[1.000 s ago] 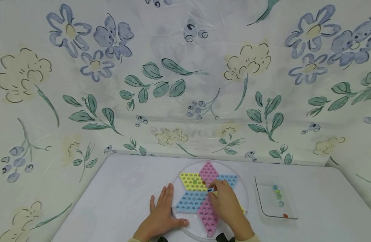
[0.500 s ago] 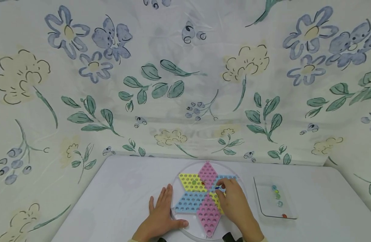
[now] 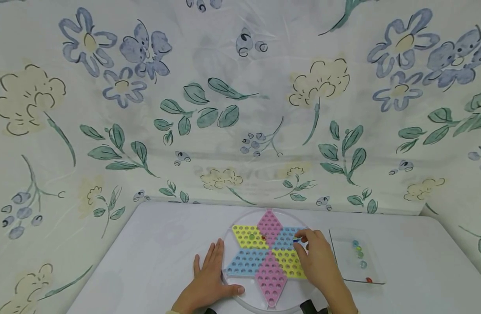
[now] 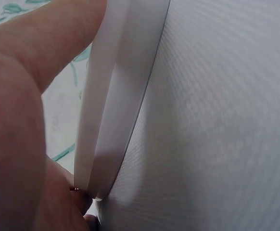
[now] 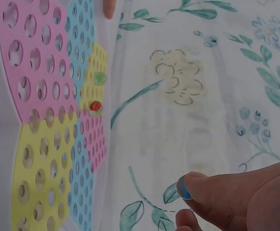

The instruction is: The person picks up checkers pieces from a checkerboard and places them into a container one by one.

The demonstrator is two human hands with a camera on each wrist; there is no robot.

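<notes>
A round Chinese checkers board (image 3: 244, 296) with a pink, yellow and blue star lies on the table. Beside its left edge rests my left hand (image 3: 209, 278), fingers straight and thumb over the rim. In the left wrist view that hand (image 4: 15, 110) lies along the white board rim (image 4: 116, 96). Over the right blue section, my right hand (image 3: 320, 257) pinches a clear marble with blue in it (image 5: 182, 187) between thumb and finger, raised off the board. A green marble (image 3: 252, 237) and a red marble (image 5: 95, 106) sit in holes near the yellow and pink sections.
Right of the board stands a clear plastic box (image 3: 362, 281), partly behind my right hand. Inside are several marbles, including a red one (image 3: 368, 280) in the near corner. A floral cloth (image 3: 240, 131) hangs behind the table (image 3: 158, 244).
My right hand has moved right from the star's centre, carrying the blue marble, and now partly covers the box's left side. More of the yellow and blue sections shows. My left hand stays put.
</notes>
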